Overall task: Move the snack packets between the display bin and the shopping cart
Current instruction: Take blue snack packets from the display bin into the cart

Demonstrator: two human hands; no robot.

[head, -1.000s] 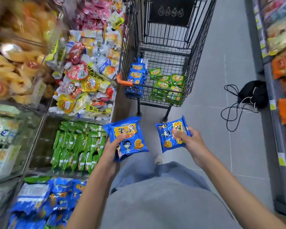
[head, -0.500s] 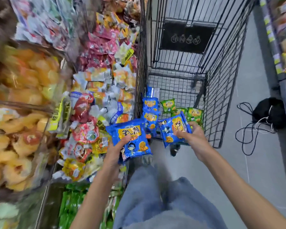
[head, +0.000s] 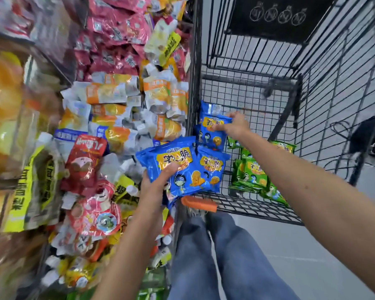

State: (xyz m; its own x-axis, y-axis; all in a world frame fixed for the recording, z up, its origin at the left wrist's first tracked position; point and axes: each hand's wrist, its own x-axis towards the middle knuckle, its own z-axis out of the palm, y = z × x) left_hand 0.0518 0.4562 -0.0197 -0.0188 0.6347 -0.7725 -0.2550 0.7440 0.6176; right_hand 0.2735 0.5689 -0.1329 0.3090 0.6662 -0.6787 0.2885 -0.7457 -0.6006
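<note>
Inside the cart (head: 333, 100), hard against its left wall, a blue packet (head: 211, 135) now sits under the right hand (head: 236, 125). Half a second ago that hand held it short of the cart's near end, level with the other hand. Fingers and thumb pinch the packet's top right corner, so it hangs below and left of the grip, over more blue packs (head: 212, 165) stacked there.

The left hand (head: 157, 185) has barely moved. It still grips its own blue bundle (head: 178, 161) from beneath, thumb laid across the front, and the bundle fans up and right from the palm, just outside the cart's near left corner. How many packets are in the bundle I cannot tell.

All are glossy, puffy plastic pillows, squarish, with a yellow label and a cartoon figure on the front. Green packs (head: 252, 173) of the same shape lie heaped on the wire floor to the right. The cart is black wire mesh, with an orange grip (head: 198, 203) at its near rim and a black plate (head: 275, 16) at the far end. To its left, crinkly sachets (head: 117, 96) in red, orange and white pile high. Blue jeans (head: 225, 256) show below.
</note>
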